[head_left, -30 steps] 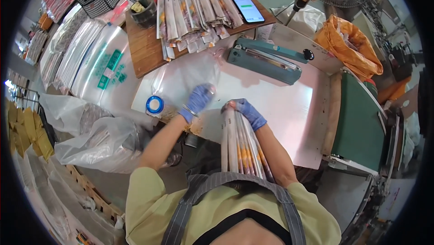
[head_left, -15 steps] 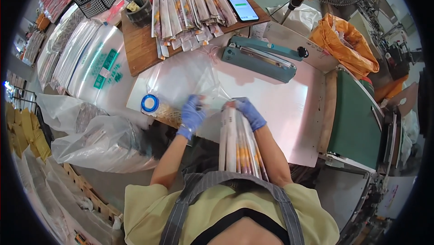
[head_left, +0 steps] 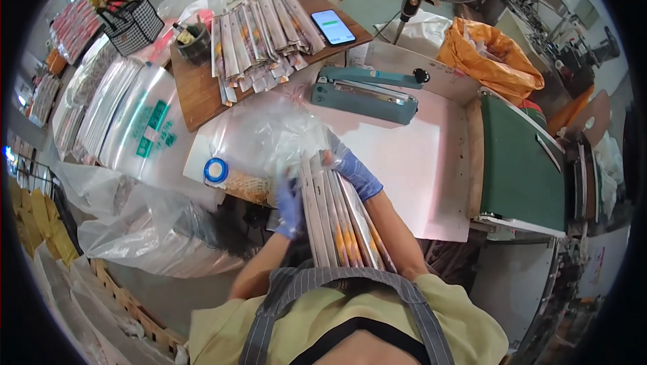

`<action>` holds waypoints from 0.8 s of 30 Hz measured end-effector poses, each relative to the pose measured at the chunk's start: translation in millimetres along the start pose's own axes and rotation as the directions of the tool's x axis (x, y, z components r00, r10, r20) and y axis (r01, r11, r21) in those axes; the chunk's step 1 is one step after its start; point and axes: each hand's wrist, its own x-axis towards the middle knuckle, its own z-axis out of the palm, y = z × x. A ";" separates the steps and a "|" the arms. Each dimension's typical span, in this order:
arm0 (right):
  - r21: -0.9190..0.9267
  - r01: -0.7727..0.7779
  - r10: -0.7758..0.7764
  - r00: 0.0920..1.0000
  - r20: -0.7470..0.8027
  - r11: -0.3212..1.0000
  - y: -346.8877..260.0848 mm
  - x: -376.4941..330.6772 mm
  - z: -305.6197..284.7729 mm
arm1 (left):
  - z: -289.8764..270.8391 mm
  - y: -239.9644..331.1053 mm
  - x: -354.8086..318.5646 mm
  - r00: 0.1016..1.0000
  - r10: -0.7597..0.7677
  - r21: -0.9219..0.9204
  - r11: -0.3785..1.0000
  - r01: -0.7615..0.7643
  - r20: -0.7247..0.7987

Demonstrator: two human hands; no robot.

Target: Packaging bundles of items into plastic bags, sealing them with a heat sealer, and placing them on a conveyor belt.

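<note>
My right hand (head_left: pixel 358 173), in a blue glove, closes round the upper right side of a bundle of long, slim printed packets (head_left: pixel 335 225). The bundle runs from my apron up over the work table. At its far end, a clear plastic bag (head_left: pixel 294 137) lies crumpled over and against the packet tips; how far they are inside I cannot make out. Close along the bundle's left side is my left hand (head_left: pixel 290 207), also blue-gloved. Motion smears it and its fingers are partly hidden.
A green-grey bag sealer (head_left: pixel 364 99) stands on the white table (head_left: pixel 431 156). Beyond, a wooden board (head_left: pixel 195 99) bears more packets (head_left: pixel 259 35), a phone (head_left: pixel 332 27) and a dark cup (head_left: pixel 193 45). A blue-rimmed tape roll (head_left: pixel 216 170) lies left, near stacked plastic bags (head_left: pixel 135 119).
My left hand has come off the plastic bag and down beside the bundle. The packets' far ends have moved up against the bag, which is now bunched over them. The whole view has shifted slightly.
</note>
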 end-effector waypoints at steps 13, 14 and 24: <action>0.193 -0.133 0.191 0.926 -0.325 0.972 -23.2 -96.7 -84.0 | 58.5 -118.2 9.6 0.638 -0.524 -0.031 0.759 0.651 0.564; 0.185 -0.208 0.266 0.882 -0.389 0.960 -9.4 -122.5 -80.9 | 58.7 -112.9 4.9 0.634 -0.567 0.032 0.758 0.651 0.527; 0.536 -0.323 0.597 0.640 -0.484 0.780 -18.2 -182.4 -30.9 | 68.1 -50.7 -15.9 0.467 -0.861 0.444 0.505 0.740 0.200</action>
